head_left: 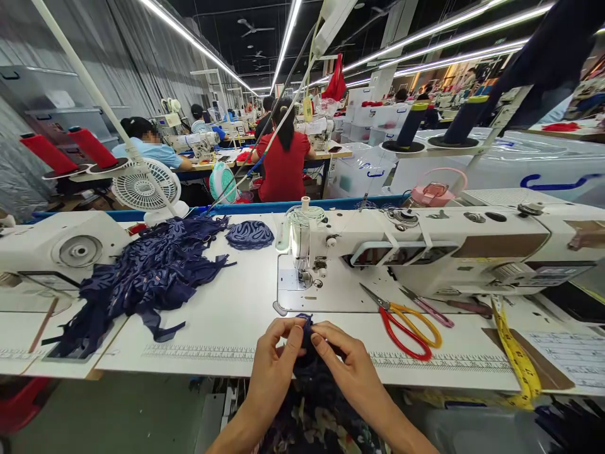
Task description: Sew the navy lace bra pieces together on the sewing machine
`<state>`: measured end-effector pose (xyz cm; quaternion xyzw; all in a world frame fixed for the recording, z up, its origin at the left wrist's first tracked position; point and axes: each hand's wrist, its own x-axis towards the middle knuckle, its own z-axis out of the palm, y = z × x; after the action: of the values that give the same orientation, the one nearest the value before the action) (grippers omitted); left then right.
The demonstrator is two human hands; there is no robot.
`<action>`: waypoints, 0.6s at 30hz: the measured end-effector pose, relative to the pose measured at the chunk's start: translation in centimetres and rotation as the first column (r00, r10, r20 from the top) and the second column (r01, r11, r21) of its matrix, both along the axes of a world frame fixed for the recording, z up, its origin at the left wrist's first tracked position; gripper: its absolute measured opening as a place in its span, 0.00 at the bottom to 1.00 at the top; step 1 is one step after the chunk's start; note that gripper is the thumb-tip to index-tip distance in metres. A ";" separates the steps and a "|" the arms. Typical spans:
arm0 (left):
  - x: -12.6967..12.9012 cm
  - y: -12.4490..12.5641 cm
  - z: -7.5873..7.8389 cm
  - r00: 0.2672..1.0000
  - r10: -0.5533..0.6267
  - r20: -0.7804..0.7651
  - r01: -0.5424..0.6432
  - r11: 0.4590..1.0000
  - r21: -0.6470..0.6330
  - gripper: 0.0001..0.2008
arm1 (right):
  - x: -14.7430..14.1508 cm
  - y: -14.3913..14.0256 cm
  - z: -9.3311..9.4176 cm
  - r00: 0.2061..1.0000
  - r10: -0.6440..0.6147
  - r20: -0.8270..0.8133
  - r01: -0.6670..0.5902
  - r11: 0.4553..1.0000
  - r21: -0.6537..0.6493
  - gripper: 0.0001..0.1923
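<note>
My left hand [276,359] and my right hand [343,362] pinch a small piece of navy lace fabric [306,329] between their fingertips at the table's front edge. More dark fabric hangs below them over my lap. Just beyond stands a white sewing machine [425,249], its needle and presser foot [305,276] a short way behind my fingers. A pile of navy lace pieces [146,271] lies on the table to my left, with a folded navy piece [249,234] behind it.
Red and yellow scissors [404,325], a pink-handled snip [428,309], a yellow tape measure [517,356]. Second machine [61,249] at left, white fan [144,186], red spools [70,151], dark spools [437,123]. A person in red [283,157] and other workers sit ahead.
</note>
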<state>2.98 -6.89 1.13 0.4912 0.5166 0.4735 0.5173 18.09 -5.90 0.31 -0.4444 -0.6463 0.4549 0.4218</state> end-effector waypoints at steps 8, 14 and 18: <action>0.1 -0.5 -1.5 0.994 -0.010 -0.105 0.012 1.000 0.014 0.13 | 0.2 -0.1 -0.6 0.996 0.055 0.065 -0.056 0.998 0.000 0.10; -3.1 0.5 -0.6 0.918 -0.104 -0.382 0.163 0.979 0.123 0.08 | 2.2 0.9 1.2 0.962 0.105 0.253 -0.123 0.991 0.055 0.09; -3.9 1.4 1.0 0.901 -0.166 -0.401 0.229 0.967 0.115 0.14 | 3.2 1.6 2.1 0.928 0.190 0.319 -0.185 0.982 -0.047 0.10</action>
<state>-0.94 -5.47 2.16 0.6648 0.5167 0.3515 0.4094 21.27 -4.33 2.37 -0.4522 -0.7423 0.4197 0.2616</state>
